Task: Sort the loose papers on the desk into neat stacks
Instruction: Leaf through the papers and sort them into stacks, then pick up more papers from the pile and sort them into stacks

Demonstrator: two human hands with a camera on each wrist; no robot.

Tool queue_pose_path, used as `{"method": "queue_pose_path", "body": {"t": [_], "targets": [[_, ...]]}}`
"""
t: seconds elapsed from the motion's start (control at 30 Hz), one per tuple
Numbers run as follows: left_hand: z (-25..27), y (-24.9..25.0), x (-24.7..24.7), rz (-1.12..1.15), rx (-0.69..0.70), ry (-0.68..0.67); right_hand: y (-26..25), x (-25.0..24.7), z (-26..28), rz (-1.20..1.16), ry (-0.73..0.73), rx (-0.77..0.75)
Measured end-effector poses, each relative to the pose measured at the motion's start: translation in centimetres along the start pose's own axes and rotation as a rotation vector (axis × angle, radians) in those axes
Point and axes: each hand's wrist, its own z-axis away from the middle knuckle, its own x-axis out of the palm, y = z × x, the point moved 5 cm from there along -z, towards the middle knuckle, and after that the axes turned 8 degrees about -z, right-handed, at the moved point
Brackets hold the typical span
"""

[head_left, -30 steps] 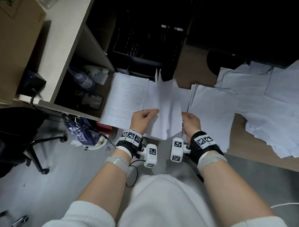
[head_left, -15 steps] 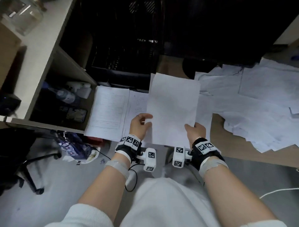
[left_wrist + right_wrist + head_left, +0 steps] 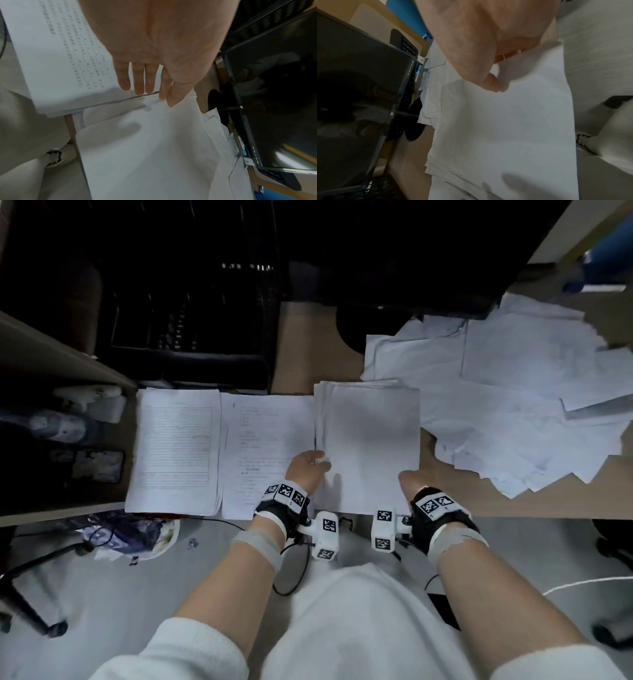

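Overhead first: 3 stacks side by side along the near edge of the desk [image 3: 308, 344] — a lined-form stack [image 3: 174, 450], a printed stack [image 3: 265, 453] and a blank stack [image 3: 370, 446]. Loose papers [image 3: 513, 412] heaped to the right, fanned and overlapping, well apart from neat. Left hand [image 3: 305, 470] at the blank stack's left edge, right hand [image 3: 411, 484] at its near right corner.

Next, left wrist: fingers [image 3: 139, 81] straight and released, gripping nothing, tips over the seam between the printed stack [image 3: 56, 54] and the blank stack [image 3: 154, 148]; contact not certain.

Then, right wrist: thumb [image 3: 489, 82] down on the blank stack [image 3: 505, 128], other fingers apparently curled under its near edge, so probably pinching the top sheet; upper sheets slightly fanned at the far corner. Dark monitor [image 3: 359, 81] behind.

Step in hand, by judgement: settling a sheet onto the blank stack and squaring it. Much still unsorted. Next move calls for letting go, tapping the edges flush, then reaching right into the heap for 1 sheet without dragging its neighbours.
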Motion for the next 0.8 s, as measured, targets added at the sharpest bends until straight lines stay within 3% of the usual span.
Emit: {"method": "queue_pose_path", "body": {"t": [0.1, 0.3, 0.43, 0.6, 0.8], "targets": [[-1.3, 0.2, -0.1, -0.012, -0.021, -0.006, -2.0, -0.3, 0.2, -0.005, -0.017, -0.072], [-2.5, 0.8, -0.3, 0.018, -0.097, -0.029, -4.5, 1.6, -1.6, -0.012, -0.119, -0.072], [-2.3, 1.6, -0.3, 0.029, -0.127, 0.058, -4.6, 1.1, -2.2, 0.032, -0.122, -0.062], [-1.8, 7.4, 2.3, 0.207, -0.053, 0.169, -5.4, -3.1, -4.0, -0.065, -0.135, -0.173], [-1.7, 17.1, 11.6, 0.297, 0.044, 0.149, -4.7, -12.9, -9.4, -0.320, -0.229, -0.163]]}}
